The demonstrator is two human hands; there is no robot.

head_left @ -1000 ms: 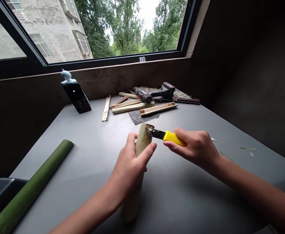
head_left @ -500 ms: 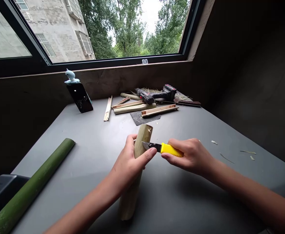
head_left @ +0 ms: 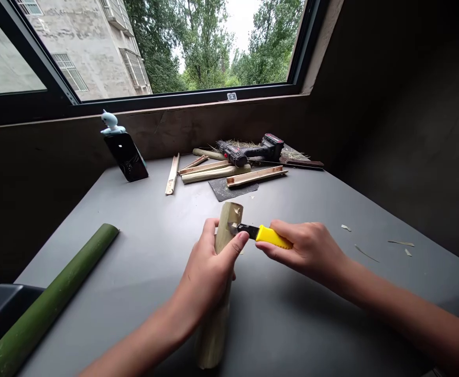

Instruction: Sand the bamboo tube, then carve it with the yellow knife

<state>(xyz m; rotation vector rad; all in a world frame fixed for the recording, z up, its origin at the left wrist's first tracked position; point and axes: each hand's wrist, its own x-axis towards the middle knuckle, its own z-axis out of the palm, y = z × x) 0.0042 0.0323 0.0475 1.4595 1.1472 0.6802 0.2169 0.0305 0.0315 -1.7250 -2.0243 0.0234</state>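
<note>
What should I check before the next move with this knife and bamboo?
1. Left hand wrapped around the bamboo: ok.
2. Right hand holding the knife by its yellow handle: ok.
3. Left thumb well away from the blade: not ok, it is right beside it.
4. Bottom of the bamboo resting on the table: cannot tell.
5. Blade sharp: cannot tell.

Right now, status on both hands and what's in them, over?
Left hand gripping thick bamboo piece. Right hand holding yellow utility knife, blade at the bamboo's upper end. Left thumb close to blade.
</note>
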